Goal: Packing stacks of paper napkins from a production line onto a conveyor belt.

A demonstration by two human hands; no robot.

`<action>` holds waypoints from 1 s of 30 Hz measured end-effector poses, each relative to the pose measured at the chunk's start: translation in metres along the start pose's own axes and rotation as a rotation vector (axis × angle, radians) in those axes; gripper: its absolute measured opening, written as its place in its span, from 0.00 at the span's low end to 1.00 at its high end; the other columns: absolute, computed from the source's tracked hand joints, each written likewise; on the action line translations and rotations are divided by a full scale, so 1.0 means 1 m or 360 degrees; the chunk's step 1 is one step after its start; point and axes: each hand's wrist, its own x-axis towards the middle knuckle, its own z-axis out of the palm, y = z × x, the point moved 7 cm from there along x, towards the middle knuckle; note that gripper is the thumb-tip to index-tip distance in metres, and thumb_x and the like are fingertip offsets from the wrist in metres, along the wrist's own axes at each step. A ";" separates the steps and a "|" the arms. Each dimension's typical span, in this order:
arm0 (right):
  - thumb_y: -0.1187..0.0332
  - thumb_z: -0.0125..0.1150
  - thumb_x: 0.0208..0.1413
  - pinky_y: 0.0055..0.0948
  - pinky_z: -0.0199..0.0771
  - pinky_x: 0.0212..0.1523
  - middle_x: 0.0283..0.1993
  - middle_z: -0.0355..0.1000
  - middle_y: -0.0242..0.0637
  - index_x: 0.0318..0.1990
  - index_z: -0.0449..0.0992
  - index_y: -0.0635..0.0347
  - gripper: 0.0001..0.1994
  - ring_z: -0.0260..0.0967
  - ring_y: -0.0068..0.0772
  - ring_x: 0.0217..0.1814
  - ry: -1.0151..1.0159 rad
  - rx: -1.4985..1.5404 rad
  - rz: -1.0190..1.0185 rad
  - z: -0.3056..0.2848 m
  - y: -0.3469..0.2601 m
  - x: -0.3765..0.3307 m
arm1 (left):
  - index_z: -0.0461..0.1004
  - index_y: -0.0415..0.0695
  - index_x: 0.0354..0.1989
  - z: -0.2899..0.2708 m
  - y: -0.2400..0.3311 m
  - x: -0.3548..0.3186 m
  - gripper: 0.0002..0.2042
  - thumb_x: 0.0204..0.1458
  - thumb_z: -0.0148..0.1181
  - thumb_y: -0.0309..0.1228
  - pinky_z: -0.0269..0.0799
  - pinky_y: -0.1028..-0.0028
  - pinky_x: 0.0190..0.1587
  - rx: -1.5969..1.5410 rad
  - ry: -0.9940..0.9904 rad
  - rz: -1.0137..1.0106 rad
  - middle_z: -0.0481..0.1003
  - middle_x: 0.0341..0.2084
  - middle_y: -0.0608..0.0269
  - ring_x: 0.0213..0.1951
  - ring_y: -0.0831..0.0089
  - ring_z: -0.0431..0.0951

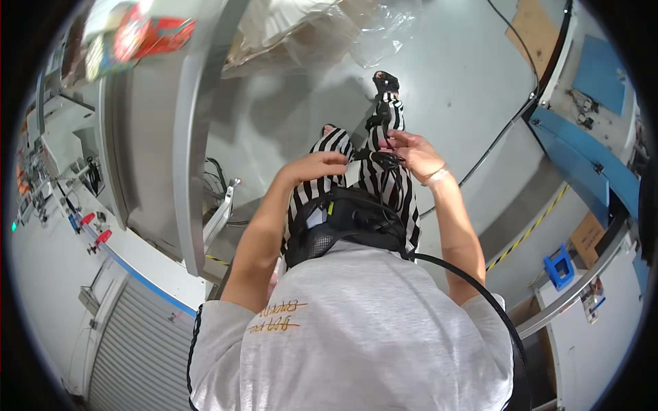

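Note:
A bundled black cable (386, 160) hangs in front of my thighs, between my hands. The thumb and fingers of my right hand (419, 156) are at its right side and appear to grip it; the index finger stretches forward. My left hand (317, 166) is at the bundle's left end, fingers extended and pointing right, and I cannot see anything in it. Whether its fingertips touch the cable is unclear. A black waist bag (349, 222) sits at my waist, with cable running from it. Striped trousers (332, 145) show beneath both hands.
A grey metal post (188, 151) rises close on my left, beside a white workbench (147, 264) with red-handled clamps (103, 237). Clear plastic sheeting (329, 41) lies ahead on the floor. To the right are a blue panel (572, 161) and a blue plastic holder (559, 267).

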 end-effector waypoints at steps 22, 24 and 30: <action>0.73 0.64 0.54 0.23 0.72 0.31 0.32 0.78 0.35 0.40 0.81 0.61 0.07 0.74 0.25 0.30 -0.1290 -0.1895 -0.0745 0.224 -0.122 -0.238 | 0.73 0.37 0.22 -0.006 0.073 -0.212 0.05 0.42 0.62 0.25 0.62 0.76 0.23 0.0175 0.1237 0.0933 0.69 0.13 0.68 0.19 0.82 0.65; 0.73 0.62 0.55 0.22 0.71 0.29 0.31 0.77 0.34 0.39 0.81 0.61 0.06 0.73 0.22 0.29 -0.1083 -0.1885 -0.0913 0.224 -0.127 -0.232 | 0.73 0.37 0.22 -0.006 0.076 -0.217 0.06 0.43 0.63 0.25 0.61 0.76 0.22 0.0125 0.1203 0.0980 0.69 0.13 0.68 0.19 0.84 0.65; 0.67 0.55 0.57 0.28 0.74 0.28 0.28 0.76 0.39 0.40 0.78 0.59 0.09 0.75 0.28 0.26 -0.0800 -0.2056 -0.0450 0.265 -0.084 -0.201 | 0.73 0.38 0.22 -0.002 0.090 -0.222 0.06 0.43 0.64 0.26 0.62 0.77 0.23 0.0273 0.1095 0.1025 0.70 0.14 0.66 0.19 0.83 0.66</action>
